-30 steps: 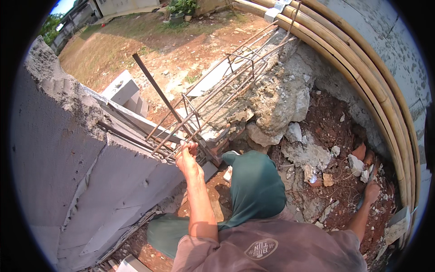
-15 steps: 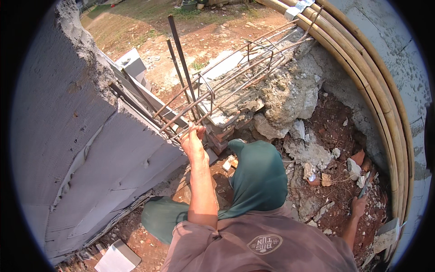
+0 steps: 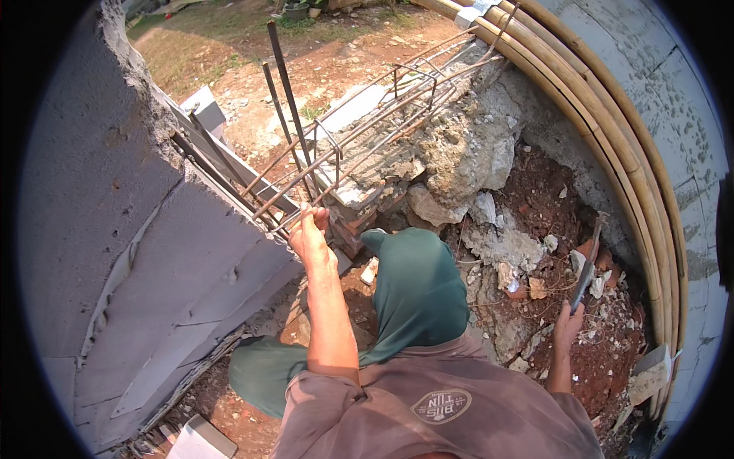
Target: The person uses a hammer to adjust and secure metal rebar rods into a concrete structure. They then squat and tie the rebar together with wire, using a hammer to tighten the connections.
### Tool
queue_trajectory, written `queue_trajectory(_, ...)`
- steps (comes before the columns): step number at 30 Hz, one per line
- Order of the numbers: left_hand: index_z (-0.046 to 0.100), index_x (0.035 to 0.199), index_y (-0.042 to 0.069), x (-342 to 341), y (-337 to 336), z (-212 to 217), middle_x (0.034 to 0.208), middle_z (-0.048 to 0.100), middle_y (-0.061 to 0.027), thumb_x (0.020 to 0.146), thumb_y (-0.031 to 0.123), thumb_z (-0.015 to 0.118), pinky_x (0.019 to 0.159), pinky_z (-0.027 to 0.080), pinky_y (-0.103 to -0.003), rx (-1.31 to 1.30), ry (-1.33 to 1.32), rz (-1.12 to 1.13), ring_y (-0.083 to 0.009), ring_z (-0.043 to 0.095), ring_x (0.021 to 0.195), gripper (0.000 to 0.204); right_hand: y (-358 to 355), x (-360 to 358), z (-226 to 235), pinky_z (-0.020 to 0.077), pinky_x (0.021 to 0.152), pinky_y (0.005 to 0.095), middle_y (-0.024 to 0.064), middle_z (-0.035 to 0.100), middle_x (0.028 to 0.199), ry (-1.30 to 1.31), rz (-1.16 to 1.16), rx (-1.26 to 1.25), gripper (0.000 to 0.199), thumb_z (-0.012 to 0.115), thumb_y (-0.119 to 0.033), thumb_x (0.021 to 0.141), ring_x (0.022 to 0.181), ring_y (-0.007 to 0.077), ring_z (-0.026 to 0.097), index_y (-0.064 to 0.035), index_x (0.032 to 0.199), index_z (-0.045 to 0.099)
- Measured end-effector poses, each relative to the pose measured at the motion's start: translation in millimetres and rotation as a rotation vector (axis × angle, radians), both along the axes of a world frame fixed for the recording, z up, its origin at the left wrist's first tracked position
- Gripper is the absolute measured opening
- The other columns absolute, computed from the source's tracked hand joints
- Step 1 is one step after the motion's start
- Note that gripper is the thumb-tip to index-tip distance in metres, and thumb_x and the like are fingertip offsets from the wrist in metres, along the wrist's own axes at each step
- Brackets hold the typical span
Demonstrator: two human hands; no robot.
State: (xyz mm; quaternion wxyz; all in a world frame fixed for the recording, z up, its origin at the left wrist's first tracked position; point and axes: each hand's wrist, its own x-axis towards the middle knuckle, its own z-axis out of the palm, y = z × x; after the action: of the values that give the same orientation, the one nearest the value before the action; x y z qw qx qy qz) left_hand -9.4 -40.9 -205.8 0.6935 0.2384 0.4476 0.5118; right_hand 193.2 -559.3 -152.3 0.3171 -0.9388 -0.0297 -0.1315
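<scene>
My left hand point(image 3: 309, 239) is closed at the near left end of a rebar cage point(image 3: 359, 141), its fingers pinching round a steel bar. The cage, of rusty long bars and bent square stirrups, slants up to the right over broken concrete. Two dark upright rebars point(image 3: 292, 107) rise just beyond that hand. On the right, my right hand point(image 3: 566, 325) grips a long hand tool point(image 3: 584, 281) with a dark handle and a narrow rusty end, pointing away from me. Its exact kind is not clear. The tool is over loose soil and rubble.
A grey plastered wall point(image 3: 115, 252) with a broken edge stands at left. Bundled bamboo poles point(image 3: 638, 176) curve along the right, beside a light block wall point(image 3: 699, 229). Concrete rubble point(image 3: 466, 161) lies under the cage. A pale block point(image 3: 200, 442) sits at lower left.
My right hand has come up and inward from the lower right, bringing the tool into fuller view. My left hand stays at the rebar cage. The whole view has shifted slightly.
</scene>
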Motion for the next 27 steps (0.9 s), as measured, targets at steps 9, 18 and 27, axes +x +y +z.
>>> queue_trajectory(9, 0.063, 0.082, 0.004, 1.0, -0.4, 2.2, 0.078, 0.067, -0.0072, 0.09, 0.026, 0.061, 0.067, 0.05, -0.03, -0.002, 0.055, 0.002, -0.0186, 0.066, 0.075, 0.023, 189.0, 35.0, 57.5, 0.038, 0.049, 0.0261, -0.0028, 0.046, 0.064, 0.31, 0.374, 0.321, 0.03, 0.058, -0.033, 0.091, 0.054, 0.0074, 0.046, -0.0039, 0.088, 0.054)
queue_trajectory(18, 0.06, 0.08, 0.006, 3.5, 0.1, -2.4, 0.077, 0.067, -0.0078, 0.09, 0.028, 0.061, 0.068, 0.049, -0.031, 0.008, 0.049, 0.003, -0.0195, 0.066, 0.074, 0.024, 310.8, 117.2, 117.2, 0.0475, 0.068, 0.0469, 0.0197, 0.064, 0.083, -0.309, 0.397, 0.05, 0.04, 0.05, -0.042, 0.093, 0.077, 0.0382, 0.063, -0.006, 0.109, 0.053)
queue_trajectory(27, 0.059, 0.078, 0.007, -3.2, 0.7, -1.5, 0.073, 0.065, -0.0057, 0.088, 0.027, 0.064, 0.064, 0.047, -0.029, 0.04, -0.01, 0.012, -0.0173, 0.064, 0.069, 0.023, 288.0, 185.7, 129.0, 0.0464, 0.072, 0.0499, 0.0206, 0.065, 0.089, -0.412, 0.403, -0.122, 0.037, 0.055, -0.041, 0.088, 0.084, 0.0426, 0.061, -0.0123, 0.112, 0.054)
